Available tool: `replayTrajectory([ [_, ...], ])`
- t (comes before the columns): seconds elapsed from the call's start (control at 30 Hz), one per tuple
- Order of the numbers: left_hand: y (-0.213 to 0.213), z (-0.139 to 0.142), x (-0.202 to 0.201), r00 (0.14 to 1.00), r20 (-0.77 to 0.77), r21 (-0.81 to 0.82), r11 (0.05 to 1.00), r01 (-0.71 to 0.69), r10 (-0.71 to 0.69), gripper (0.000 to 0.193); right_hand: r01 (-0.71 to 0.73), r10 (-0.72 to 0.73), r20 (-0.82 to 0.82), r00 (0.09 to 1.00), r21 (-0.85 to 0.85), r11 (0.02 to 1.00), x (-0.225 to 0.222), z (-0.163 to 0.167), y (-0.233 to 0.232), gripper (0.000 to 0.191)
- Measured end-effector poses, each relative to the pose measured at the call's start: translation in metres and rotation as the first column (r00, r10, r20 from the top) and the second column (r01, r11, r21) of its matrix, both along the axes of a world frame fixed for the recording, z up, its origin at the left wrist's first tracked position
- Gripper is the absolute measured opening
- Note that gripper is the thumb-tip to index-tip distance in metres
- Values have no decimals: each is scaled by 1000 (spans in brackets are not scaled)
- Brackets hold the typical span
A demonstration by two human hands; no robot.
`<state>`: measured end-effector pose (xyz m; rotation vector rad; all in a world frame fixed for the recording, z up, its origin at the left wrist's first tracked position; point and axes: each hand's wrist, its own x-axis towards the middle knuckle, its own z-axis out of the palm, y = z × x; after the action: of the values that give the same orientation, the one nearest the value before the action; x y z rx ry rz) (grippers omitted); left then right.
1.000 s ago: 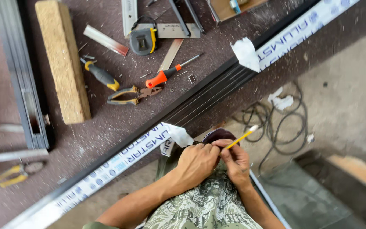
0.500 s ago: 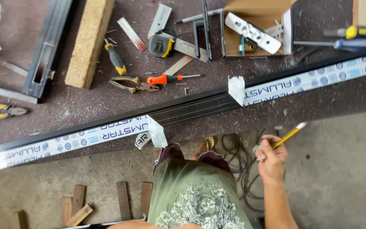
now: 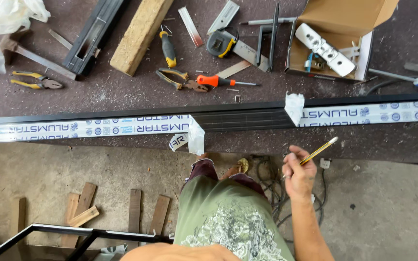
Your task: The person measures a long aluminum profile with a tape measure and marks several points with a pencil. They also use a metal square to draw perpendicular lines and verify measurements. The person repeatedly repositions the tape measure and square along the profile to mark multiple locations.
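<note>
Overhead, from the head camera: we are standing at the near edge of a dark workbench [image 3: 122, 96] and looking straight down at it. Our right hand [image 3: 298, 176] is closing its fingers around a yellow pencil [image 3: 318, 151], gripping it near the lower end, with the free end pointing up and to the right toward the bench edge. The pencil is hovering just below the bench, not touching it. Our left hand is not showing clearly; only a bare forearm is cutting across the bottom edge, so we cannot tell how that hand is held.

Along the bench, a long black aluminium profile [image 3: 240, 118] is lying left to right, wrapped in white protective film [image 3: 83, 129] that is peeled back in the middle, leaving the dark ribbed metal bare. Loose film flaps [image 3: 293, 107] are curling up at both ends of the bare stretch.

Behind the profile we are noting an orange-handled screwdriver [image 3: 218, 81], pliers [image 3: 177, 78], a tape measure [image 3: 220, 43], a wooden block [image 3: 139, 34] and an open cardboard box [image 3: 344, 29] holding a white fitting. Cables [image 3: 272, 186] are lying on the concrete floor beside our feet.
</note>
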<state>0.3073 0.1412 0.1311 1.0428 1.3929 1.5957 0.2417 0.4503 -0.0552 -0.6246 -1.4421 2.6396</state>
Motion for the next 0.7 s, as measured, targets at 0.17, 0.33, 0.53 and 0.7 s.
replayTrajectory([
  [0.17,-34,5,-33,883,-253,115,919,-378,395,26,160,-163,36,986,90,983,-17,3,8,22],
  [0.33,-67,-74,-80,689,29,-552,586,-593,724,29,227,-232,75,970,74,971,-36,15,-1,28],
  [0.53,-123,-143,-91,-230,438,-637,119,-762,869,32,315,-323,62,944,112,942,-59,26,-15,36],
  [0.7,-146,-153,-118,-444,690,-498,-71,-864,572,36,413,-412,-121,903,505,758,-61,23,-19,22],
])
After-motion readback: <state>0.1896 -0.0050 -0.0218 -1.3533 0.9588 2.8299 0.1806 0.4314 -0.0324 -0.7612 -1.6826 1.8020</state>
